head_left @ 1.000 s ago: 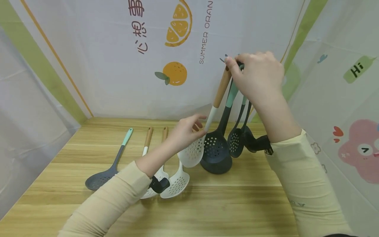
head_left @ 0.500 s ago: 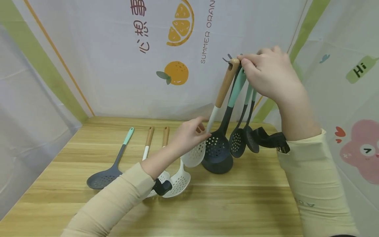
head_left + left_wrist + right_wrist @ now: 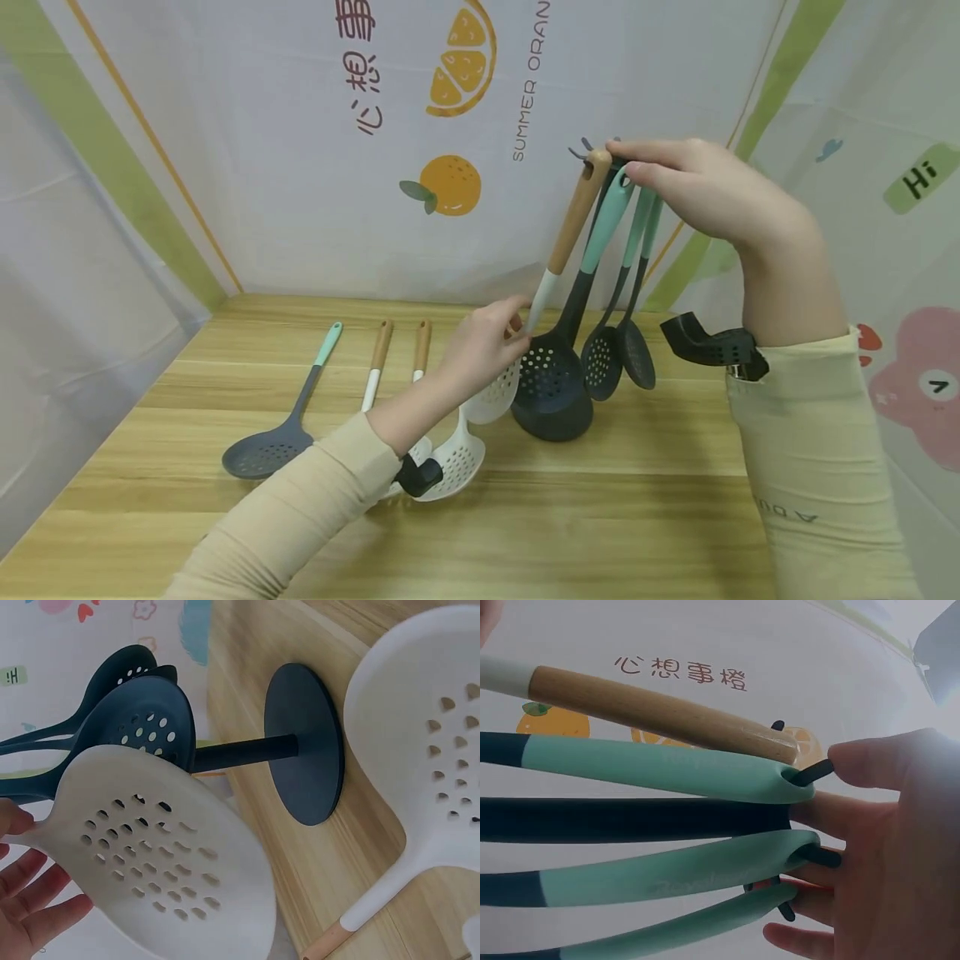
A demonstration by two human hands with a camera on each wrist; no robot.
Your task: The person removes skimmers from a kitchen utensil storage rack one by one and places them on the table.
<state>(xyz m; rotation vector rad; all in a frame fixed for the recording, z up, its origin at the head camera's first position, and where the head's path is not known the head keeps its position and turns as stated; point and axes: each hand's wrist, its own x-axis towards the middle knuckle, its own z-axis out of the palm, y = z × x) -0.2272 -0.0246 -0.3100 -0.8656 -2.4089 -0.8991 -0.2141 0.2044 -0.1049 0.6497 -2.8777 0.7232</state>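
Note:
In the head view, my left hand (image 3: 487, 346) pinches the white neck of a wooden-handled slotted skimmer (image 3: 180, 847) between thumb and fingers. Its handle end sits at a hook of the dark utensil stand (image 3: 558, 427); whether the hook passes through the hole is unclear. Around this stand hang several dark utensils with mint handles, among them a slotted ladle (image 3: 551, 371) and a small slotted spoon (image 3: 602, 364). At the stand's top is my right hand (image 3: 727, 187), fingers fairly straight. The right wrist view shows its thumb at a hook tip and the other fingers behind the hooks.
On the wooden table (image 3: 585, 533) at left lie a grey slotted spoon (image 3: 262, 454) with a mint handle and two white slotted utensils with wooden handles, one a skimmer (image 3: 459, 462). A printed curtain (image 3: 300, 208) stands behind the table.
My right hand has slid right from the skimmer's handle end, its wrist swinging outward and its fingers straightening. The left hand still holds the skimmer's neck, nearly in place.

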